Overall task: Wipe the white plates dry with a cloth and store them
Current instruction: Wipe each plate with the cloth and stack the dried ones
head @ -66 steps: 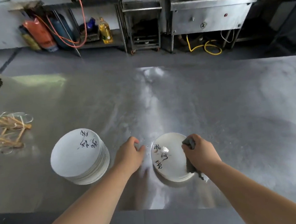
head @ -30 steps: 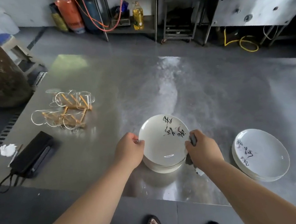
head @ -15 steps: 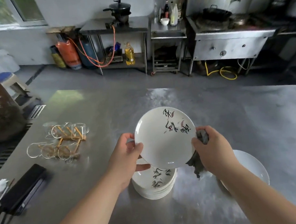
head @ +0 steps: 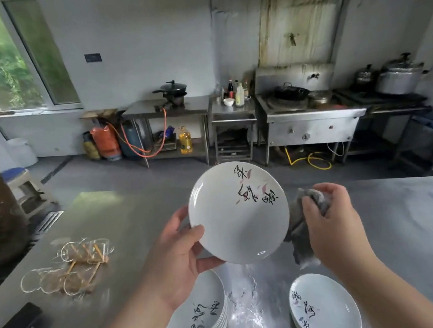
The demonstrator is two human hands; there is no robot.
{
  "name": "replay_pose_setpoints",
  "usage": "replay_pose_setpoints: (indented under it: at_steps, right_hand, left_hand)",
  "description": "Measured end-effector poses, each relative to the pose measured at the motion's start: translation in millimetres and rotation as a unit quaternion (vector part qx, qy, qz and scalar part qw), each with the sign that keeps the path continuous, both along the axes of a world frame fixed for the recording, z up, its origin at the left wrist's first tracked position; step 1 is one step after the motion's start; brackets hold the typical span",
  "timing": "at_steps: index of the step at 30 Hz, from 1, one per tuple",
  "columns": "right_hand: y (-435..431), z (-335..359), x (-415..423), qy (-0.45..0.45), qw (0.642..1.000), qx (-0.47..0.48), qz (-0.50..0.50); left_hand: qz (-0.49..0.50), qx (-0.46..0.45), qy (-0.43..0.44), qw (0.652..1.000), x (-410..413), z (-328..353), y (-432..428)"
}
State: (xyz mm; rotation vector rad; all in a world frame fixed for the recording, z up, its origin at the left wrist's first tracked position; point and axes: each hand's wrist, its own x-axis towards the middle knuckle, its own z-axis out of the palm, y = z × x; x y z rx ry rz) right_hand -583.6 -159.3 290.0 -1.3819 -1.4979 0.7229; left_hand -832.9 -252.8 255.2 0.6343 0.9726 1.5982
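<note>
Fingers (head: 209, 263) of the left hand (head: 176, 257) pinch the white plate (head: 237, 214) at its left rim, tilted above the steel table (head: 401, 225); the right hand (head: 329, 221), closed around the grey cloth (head: 300, 231), is just beside the right rim, nearer for wiping

steel table (head: 401, 225), plate stacks (head: 204, 321), wire rack (head: 69, 268)

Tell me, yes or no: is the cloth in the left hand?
No, the right hand grips the grey cloth, while the left hand holds the raised white plate by its rim.
</note>
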Motion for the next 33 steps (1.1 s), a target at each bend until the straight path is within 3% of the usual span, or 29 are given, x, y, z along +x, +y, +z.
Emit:
replay_pose_setpoints:
  at_steps: [3,6,9,11,15,20,27,30,33]
  right_hand:
    - [-5.0,24.8,18.0,0.008,0.997,0.078,-0.009]
    - [-15.8,35.1,19.3,-0.089,0.982,0.158,0.057]
    - [-30.5,22.0,16.0,-0.263,0.926,0.217,0.163]
    - [-41.3,10.3,18.3,-0.365,0.884,0.226,0.183]
    - [-40.4,3.3,34.0,-0.482,0.834,0.185,0.193]
    - [-24.8,24.0,42.0,-0.504,0.813,0.2,0.21]
    - [-46.3,16.8,27.9,-0.445,0.781,0.269,0.347]
    - [-45.5,11.5,36.4,-0.478,0.767,0.265,0.336]
    - [-33.9,18.5,38.5,-0.493,0.791,0.224,0.284]
  left_hand:
    - [-0.001,0.008,0.013,1.0,20.1,12.3,-0.1]
    - [-0.012,0.019,0.021,1.0,43.3,21.3,1.0]
    - [0.0,0.032,0.023,0.999,63.3,27.5,2.1]
    - [0.002,0.046,0.021,0.999,70.9,30.6,1.0]
    - [-0.001,0.041,0.026,0.999,79.4,32.1,-4.7]
    - [-0.024,0.05,0.055,0.997,95.0,34.3,-8.9]
    - [-0.043,0.071,0.101,0.991,102.3,45.3,-13.5]
    - [-0.046,0.057,0.089,0.993,100.1,42.7,-17.1]
    - [-0.053,0.041,0.095,0.993,104.5,41.1,-17.4]
